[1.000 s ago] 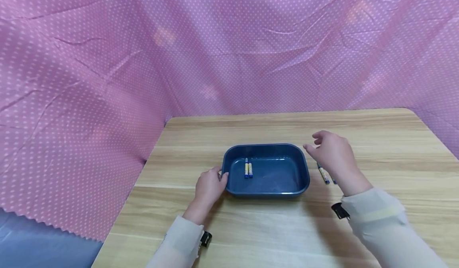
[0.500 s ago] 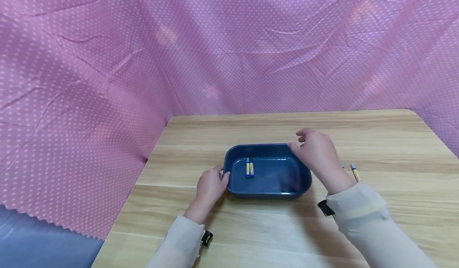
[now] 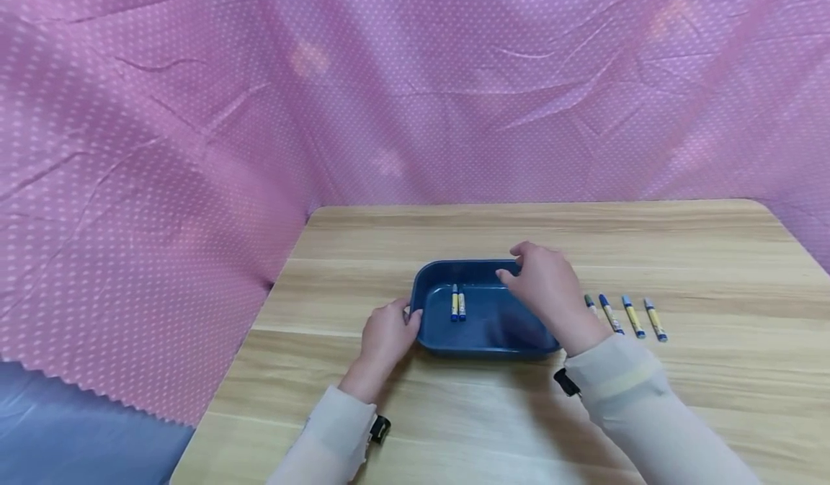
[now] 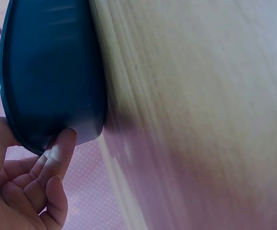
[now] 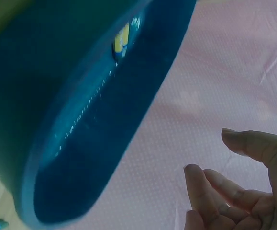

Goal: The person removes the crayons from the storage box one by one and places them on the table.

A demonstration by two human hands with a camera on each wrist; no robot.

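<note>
A dark blue rectangular tub [image 3: 489, 337] stands on the wooden table. Inside it, toward the left, lie two crayons [image 3: 458, 305] side by side with yellow and white wrappers and blue ends. My left hand [image 3: 387, 337] grips the tub's left end, thumb at the rim and fingers against the outer wall, as the left wrist view shows on the tub [image 4: 52, 81]. My right hand [image 3: 547, 287] hovers over the tub's right side. In the right wrist view its thumb and fingers [image 5: 195, 182] stand apart with nothing between them.
Several more crayons [image 3: 632, 317] lie in a row on the table [image 3: 733, 370], right of the tub and partly behind the right wrist. Pink dotted cloth [image 3: 493, 110] hangs behind the table and on its left.
My right hand has moved left from beside the crayons on the table to above the tub, uncovering more of that row. The left hand keeps its grip on the tub.
</note>
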